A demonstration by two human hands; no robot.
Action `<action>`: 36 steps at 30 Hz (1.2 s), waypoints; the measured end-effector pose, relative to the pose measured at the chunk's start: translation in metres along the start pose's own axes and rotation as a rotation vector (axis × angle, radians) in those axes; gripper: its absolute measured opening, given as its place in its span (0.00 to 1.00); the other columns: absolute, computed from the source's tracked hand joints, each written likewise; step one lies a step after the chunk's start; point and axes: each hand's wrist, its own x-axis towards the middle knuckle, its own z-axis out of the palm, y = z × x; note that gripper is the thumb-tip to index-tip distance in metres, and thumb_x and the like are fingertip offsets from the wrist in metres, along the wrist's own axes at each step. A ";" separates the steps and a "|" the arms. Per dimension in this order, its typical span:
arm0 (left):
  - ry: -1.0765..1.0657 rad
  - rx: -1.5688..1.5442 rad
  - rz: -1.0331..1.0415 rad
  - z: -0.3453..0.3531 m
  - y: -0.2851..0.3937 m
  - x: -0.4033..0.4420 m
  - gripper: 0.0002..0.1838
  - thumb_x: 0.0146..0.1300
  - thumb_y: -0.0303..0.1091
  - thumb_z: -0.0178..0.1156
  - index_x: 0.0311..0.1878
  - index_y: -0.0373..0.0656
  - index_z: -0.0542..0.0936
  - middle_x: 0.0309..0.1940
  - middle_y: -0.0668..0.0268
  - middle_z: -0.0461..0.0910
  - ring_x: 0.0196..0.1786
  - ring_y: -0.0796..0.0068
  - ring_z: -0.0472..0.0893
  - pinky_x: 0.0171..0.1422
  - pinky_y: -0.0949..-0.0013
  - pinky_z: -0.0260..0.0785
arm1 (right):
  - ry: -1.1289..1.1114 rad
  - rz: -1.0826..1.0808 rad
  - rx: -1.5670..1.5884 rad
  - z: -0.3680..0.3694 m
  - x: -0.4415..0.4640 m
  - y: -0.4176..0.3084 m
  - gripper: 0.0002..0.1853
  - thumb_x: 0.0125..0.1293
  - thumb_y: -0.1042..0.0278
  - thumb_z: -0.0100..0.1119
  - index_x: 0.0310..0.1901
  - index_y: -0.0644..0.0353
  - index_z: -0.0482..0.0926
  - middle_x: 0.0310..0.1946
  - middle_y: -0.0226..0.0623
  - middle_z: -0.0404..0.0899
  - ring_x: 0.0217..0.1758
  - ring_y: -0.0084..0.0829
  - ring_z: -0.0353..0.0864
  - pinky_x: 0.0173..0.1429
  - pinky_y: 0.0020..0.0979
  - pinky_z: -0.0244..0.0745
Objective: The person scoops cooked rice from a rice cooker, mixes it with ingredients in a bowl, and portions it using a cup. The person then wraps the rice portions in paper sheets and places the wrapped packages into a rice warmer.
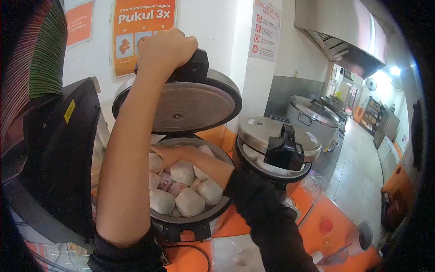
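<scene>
My left hand [165, 52] is raised and closed around the black handle [192, 68] of a round metal lid [181, 106]. It holds the lid tilted up over a large rice warmer pot [190, 223]. Several round white paper-wrapped bundles [190, 201] fill the pot, some with reddish print. My right hand [168, 156] reaches into the pot from the right, its fingers around a white wrapped bundle [155, 163] on the left side. My left forearm partly hides those fingertips and that bundle.
A second warmer [278, 140] stands at the right, its lid ajar over white bundles. Behind it is a big lidded pot [312, 111]. A black open lid [63, 154] rises at the left. Clear plastic [238, 254] and a red-capped bottle [326, 226] lie on the orange counter [335, 215].
</scene>
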 end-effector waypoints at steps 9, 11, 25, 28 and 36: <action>-0.037 0.027 -0.043 -0.005 0.004 -0.002 0.25 0.54 0.45 0.45 0.45 0.38 0.82 0.45 0.46 0.80 0.51 0.47 0.79 0.59 0.47 0.62 | -0.177 -0.114 -0.222 0.013 0.043 0.002 0.44 0.42 0.61 0.72 0.61 0.57 0.59 0.55 0.48 0.72 0.54 0.46 0.75 0.54 0.43 0.73; -0.037 0.019 -0.044 -0.005 0.004 -0.002 0.25 0.54 0.45 0.45 0.46 0.38 0.82 0.45 0.45 0.80 0.51 0.48 0.79 0.59 0.46 0.62 | -0.183 -0.139 -0.296 0.017 0.047 0.004 0.41 0.41 0.60 0.72 0.59 0.56 0.63 0.53 0.47 0.73 0.53 0.46 0.75 0.53 0.43 0.73; -0.035 0.023 -0.032 -0.006 0.003 -0.005 0.25 0.55 0.45 0.44 0.44 0.38 0.82 0.46 0.45 0.80 0.49 0.48 0.80 0.58 0.50 0.66 | 0.248 -0.018 -0.535 -0.022 -0.030 -0.057 0.49 0.34 0.56 0.75 0.63 0.54 0.62 0.57 0.51 0.71 0.56 0.47 0.75 0.57 0.43 0.72; -0.041 0.003 -0.021 -0.007 0.002 -0.006 0.24 0.56 0.45 0.44 0.43 0.39 0.83 0.46 0.47 0.80 0.49 0.49 0.80 0.55 0.52 0.69 | 0.464 -0.137 -0.149 -0.019 -0.076 -0.081 0.52 0.32 0.51 0.77 0.63 0.58 0.64 0.57 0.54 0.70 0.57 0.47 0.74 0.61 0.42 0.69; 0.000 -0.023 0.005 -0.015 0.002 -0.010 0.24 0.57 0.48 0.46 0.43 0.42 0.83 0.45 0.50 0.81 0.49 0.47 0.79 0.58 0.53 0.68 | 0.300 0.230 1.553 -0.007 -0.177 -0.152 0.31 0.57 0.58 0.68 0.60 0.59 0.68 0.56 0.37 0.73 0.57 0.32 0.74 0.58 0.38 0.71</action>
